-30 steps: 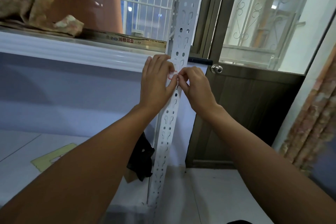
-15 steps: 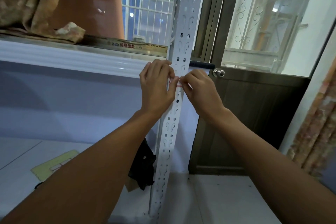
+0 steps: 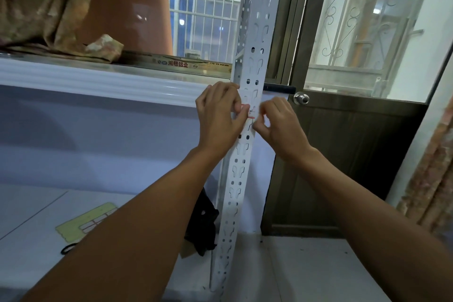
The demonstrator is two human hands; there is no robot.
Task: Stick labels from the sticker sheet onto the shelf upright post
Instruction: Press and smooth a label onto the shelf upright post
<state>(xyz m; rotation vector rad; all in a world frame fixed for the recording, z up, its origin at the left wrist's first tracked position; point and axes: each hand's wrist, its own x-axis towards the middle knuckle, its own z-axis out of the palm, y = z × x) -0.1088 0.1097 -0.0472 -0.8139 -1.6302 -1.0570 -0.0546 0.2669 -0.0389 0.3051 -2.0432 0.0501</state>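
Label [image 3: 249, 112]: a small red-edged sticker lay across the front face of the shelf upright post [image 3: 247, 115], at the height of the shelf edge [image 3: 98, 81], between both hands.
Left hand [image 3: 219, 119]: fingers curled round the post's left side, thumb pressed on the label's left end.
Right hand [image 3: 279, 127]: fingers curled, fingertips meeting at the label's right end; whether they pinched the label or only touched it could not be told.
Sticker sheet [image 3: 85, 222]: a pale green sheet with red-lined labels lay flat on the lower surface, well apart from the post.
Label handling: judged to be very light, thin and limp, with an adhesive back; likely to fold onto itself or crease. Hold was best taken at the two ends by fingertip only.
Post handling: judged to be stiff perforated metal, smooth-painted; the slots gave the label no backing, so pressure belonged on solid strips between holes.
Risk: the label could bridge a slot and lift.
Other items: a door knob [image 3: 301, 98] stood right of the post; a black object [image 3: 203, 225] lay behind its base.
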